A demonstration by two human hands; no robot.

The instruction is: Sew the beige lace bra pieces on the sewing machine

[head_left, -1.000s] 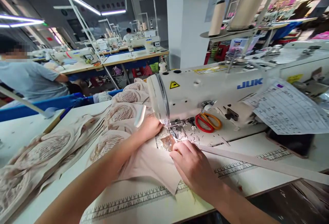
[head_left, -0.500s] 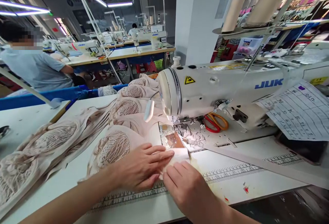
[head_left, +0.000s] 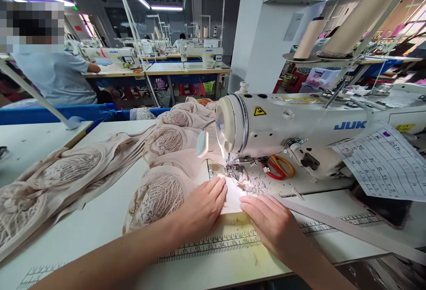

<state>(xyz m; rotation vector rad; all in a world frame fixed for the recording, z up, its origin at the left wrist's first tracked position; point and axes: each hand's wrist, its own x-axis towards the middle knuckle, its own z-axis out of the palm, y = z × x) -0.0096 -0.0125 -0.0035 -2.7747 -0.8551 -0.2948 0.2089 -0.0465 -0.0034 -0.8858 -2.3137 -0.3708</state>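
Both hands slide forward: left hand (head_left: 203,208) and right hand (head_left: 271,221), fingers flat, press the pale beige fabric piece (head_left: 232,199) toward the needle at 12 o'clock, for straight feeding under the white sewing machine (head_left: 299,126).

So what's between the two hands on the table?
In the head view, a pale fabric edge lies between the left hand and right hand, both flat on it.

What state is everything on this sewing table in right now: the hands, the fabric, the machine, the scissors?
Left hand: flat, pressing the pale fabric piece.
Right hand: flat on the table, at the same piece's edge.
Pale fabric piece: lying flat before the presser foot.
Sewing machine: work light on.
Scissors: lying shut on the machine bed.
Lace garments: chained in a row.
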